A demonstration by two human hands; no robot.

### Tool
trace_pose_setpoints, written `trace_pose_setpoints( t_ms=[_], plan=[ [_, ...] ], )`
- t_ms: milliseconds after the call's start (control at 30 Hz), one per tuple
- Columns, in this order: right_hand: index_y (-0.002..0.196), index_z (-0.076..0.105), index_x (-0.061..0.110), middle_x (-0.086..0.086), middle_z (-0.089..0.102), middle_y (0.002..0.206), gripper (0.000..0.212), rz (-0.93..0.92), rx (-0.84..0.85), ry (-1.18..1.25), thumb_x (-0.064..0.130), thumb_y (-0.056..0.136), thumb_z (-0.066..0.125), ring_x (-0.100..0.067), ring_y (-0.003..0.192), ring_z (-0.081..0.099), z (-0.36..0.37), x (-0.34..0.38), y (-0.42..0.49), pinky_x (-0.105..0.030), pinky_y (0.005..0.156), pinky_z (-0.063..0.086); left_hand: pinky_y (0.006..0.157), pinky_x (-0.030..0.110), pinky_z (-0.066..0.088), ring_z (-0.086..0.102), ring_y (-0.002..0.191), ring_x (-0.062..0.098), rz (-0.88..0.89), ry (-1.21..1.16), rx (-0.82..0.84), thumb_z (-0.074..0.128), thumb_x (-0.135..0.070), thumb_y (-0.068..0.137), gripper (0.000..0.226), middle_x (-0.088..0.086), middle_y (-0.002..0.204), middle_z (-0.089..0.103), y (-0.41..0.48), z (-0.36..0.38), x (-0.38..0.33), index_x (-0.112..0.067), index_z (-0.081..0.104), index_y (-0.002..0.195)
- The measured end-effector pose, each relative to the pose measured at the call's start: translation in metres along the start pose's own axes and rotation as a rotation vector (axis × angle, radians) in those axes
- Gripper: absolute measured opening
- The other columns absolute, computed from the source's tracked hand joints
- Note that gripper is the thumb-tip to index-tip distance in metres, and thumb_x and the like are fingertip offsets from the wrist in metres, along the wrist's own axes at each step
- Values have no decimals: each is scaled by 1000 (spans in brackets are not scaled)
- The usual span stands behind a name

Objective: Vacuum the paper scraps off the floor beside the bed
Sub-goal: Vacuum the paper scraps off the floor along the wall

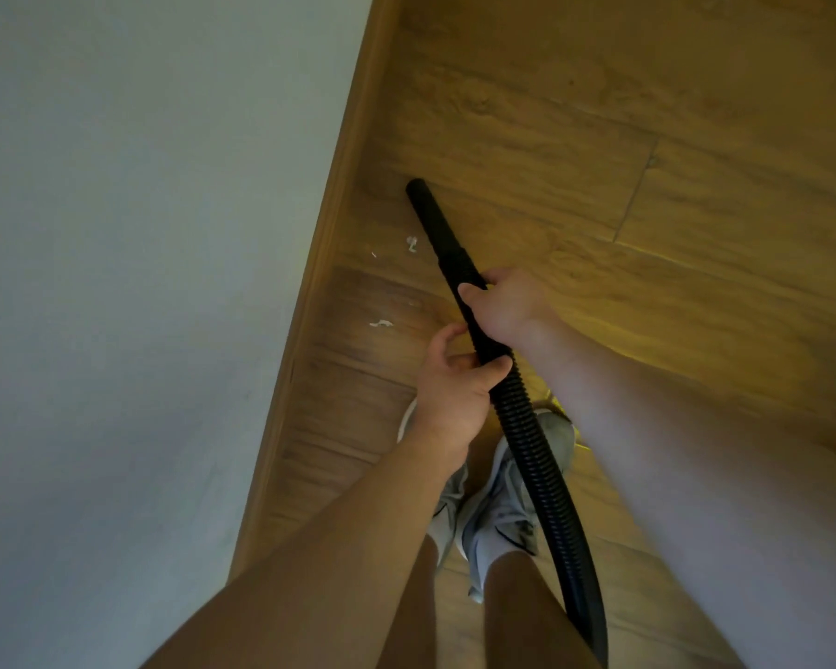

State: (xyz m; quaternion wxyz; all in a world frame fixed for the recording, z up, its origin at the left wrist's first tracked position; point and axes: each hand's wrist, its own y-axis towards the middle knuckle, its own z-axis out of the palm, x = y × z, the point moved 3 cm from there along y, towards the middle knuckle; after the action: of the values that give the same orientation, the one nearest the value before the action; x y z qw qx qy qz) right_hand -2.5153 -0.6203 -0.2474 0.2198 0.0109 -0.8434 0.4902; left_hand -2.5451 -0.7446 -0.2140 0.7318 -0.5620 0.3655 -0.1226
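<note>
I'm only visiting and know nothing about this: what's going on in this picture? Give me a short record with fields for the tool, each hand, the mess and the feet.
tool: black vacuum hose ending in a rigid nozzle
right hand: grips the hose just behind the nozzle
left hand: grips the ribbed part nearer the body
paper scraps: three white bits on the wooden floor, between the nozzle and the bed
nozzle tip: past the scraps, not over them
feet: grey shoes below the hands
</note>
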Motion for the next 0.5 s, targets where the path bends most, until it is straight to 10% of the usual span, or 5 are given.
trace_pose_setpoints(
  t_ms=[500],
  plan=[
    [106,73,18,-5,71,89,31,93,121,-84,43,95,59,-23,82,67,10,-38,-37,-31,67,51,61,27,61,74,69,10,-71,-18,53,69,6,91,51,-2,74,76,-47,-1,31,-8,48,135]
  ],
)
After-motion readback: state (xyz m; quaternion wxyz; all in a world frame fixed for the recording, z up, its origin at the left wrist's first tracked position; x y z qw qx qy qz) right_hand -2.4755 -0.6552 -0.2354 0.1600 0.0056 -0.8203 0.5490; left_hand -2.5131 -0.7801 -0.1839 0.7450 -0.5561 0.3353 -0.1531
